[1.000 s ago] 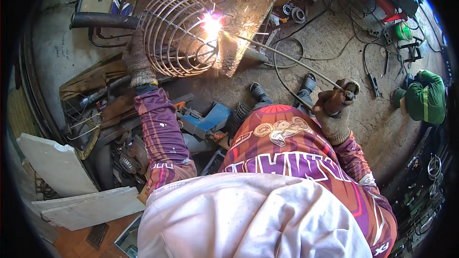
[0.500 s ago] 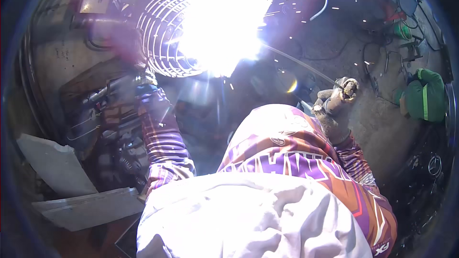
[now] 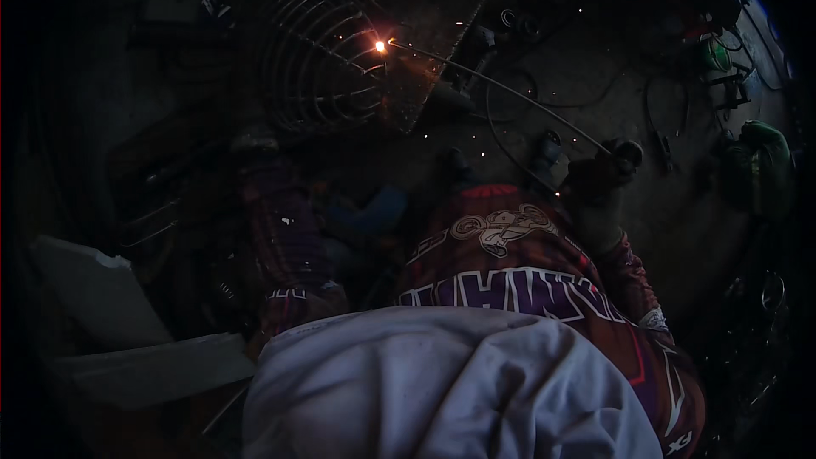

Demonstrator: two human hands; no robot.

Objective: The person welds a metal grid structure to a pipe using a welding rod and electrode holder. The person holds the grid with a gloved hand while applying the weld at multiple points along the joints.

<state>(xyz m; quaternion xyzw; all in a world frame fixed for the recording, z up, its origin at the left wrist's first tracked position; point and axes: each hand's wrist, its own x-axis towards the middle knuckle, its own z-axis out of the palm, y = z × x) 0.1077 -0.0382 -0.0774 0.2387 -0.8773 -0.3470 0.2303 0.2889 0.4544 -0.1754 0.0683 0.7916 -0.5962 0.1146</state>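
Note:
My right hand (image 3: 592,177), in a heavy glove, is closed round an electrode holder (image 3: 627,155). From the holder a long thin welding rod (image 3: 518,93) slants up to the left. Its glowing tip ends just beside a small orange-hot spot (image 3: 380,46), with a narrow dark gap between them. That spot lies where a curved wire cage (image 3: 319,64) meets a flat dark metal plate (image 3: 429,47). My left arm (image 3: 285,221) reaches forward to the cage's left side. There my left hand (image 3: 248,123) is lost in shadow, and its fingers cannot be made out.
Pale boards (image 3: 102,293) lean at the lower left. A dark cable (image 3: 497,132) loops near my shoes (image 3: 548,149). Another cable (image 3: 586,102) crosses the floor. At the right are a green bundle (image 3: 762,166) and dark clutter. Several sparks hang in the air.
The blinding white arc has gone out, leaving a small orange glow and a much darker picture. The rod's tip now shows, apart from the hot spot. My right hand is almost where it was.

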